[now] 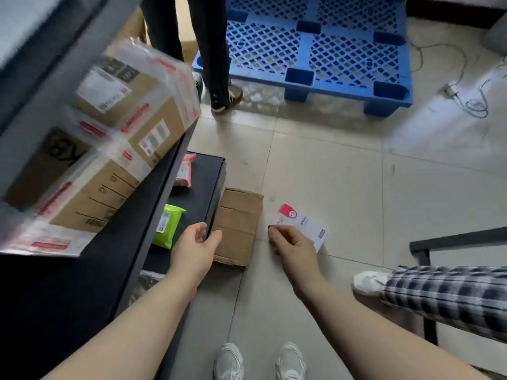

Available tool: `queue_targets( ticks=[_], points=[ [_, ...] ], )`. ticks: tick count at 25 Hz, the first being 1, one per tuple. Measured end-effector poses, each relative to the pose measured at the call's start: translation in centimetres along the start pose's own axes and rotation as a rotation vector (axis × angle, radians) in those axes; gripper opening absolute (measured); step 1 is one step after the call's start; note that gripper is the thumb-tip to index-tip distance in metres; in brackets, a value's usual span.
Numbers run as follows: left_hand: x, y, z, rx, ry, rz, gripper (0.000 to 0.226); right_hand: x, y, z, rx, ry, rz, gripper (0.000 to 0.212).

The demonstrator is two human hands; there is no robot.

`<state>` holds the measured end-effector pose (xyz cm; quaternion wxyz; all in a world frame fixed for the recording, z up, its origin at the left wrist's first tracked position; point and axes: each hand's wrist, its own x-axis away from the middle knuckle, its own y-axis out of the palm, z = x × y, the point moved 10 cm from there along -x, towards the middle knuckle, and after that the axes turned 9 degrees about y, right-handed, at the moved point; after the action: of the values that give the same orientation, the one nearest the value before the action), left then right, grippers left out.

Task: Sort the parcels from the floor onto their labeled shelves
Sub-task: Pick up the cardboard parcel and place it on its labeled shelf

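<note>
White and red, a flat parcel (303, 224) is pinched at its near corner by our right hand (293, 244), above the floor (343, 174). Our left hand (196, 246) is spread, its grip touching the lower shelf (200, 185) edge, beside a cardboard box (237, 224).

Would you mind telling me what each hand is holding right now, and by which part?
The right hand pinches a white and red card by its near left corner. The left hand is open above the cardboard box, holding nothing.
</note>
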<state>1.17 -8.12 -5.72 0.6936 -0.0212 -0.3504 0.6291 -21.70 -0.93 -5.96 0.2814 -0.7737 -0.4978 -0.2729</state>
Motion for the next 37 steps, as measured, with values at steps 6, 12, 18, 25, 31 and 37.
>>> queue_targets(
  ticks=[6, 12, 18, 25, 31, 37],
  points=[
    [-9.1, 7.4, -12.3, -0.116, -0.017, -0.067, 0.057, -11.8, 5.1, 10.9, 0.126, 0.051, 0.001, 0.020],
    [-16.3, 12.6, -21.4, -0.256, -0.029, -0.113, 0.068, -21.9, 8.5, 19.2, 0.218, 0.087, 0.007, 0.041],
    [-21.4, 16.0, -27.3, -0.345, -0.036, -0.205, 0.083, -28.3, 11.3, 25.0, 0.285, 0.151, -0.027, 0.053],
    [-23.9, 17.3, -31.3, -0.237, -0.145, -0.185, 0.099, -31.0, 13.1, 28.8, 0.218, 0.240, -0.061, 0.039],
    [-20.4, 19.3, -34.1, -0.196, -0.221, -0.217, 0.108, -29.7, 10.3, 32.0, 0.094, 0.328, 0.066, 0.060],
    [-18.0, 21.0, -36.2, -0.028, -0.343, -0.133, 0.124, -29.6, 9.4, 32.9, 0.036, 0.297, 0.068, 0.044]
  ],
)
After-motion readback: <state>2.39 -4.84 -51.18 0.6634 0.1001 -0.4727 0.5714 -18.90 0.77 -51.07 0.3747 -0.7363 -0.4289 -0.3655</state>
